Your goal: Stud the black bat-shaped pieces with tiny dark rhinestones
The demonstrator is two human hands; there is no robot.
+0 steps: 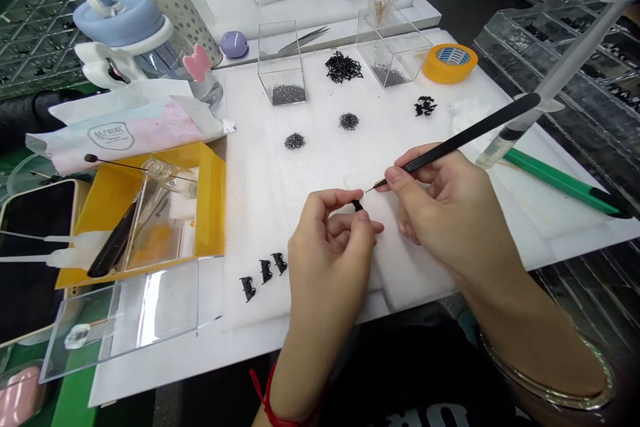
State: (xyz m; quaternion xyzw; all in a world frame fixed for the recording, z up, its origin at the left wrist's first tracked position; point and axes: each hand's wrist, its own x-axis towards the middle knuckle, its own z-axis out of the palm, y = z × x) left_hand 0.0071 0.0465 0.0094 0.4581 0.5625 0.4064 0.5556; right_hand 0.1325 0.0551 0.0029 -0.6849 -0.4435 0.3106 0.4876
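A: Item one, left hand [330,250]?
B: Thumb and forefinger closed on a small black part [357,205], pinched between their tips. Visible portion slants; full long axis hidden by the fingers.
A: Item two, right hand [450,213]?
B: Fingers closed round a black tool [465,133], shaft sloping down leftward to a fine tip.
A: Tip to part?
B: Tip just beside the part, on its right-hand side, by the left forefinger; contact, cannot tell. Left hand nearer, having hold of it.
A: Surroundings?
B: Three black pieces [265,271], in a row left of the left wrist, on white foam [315,167].
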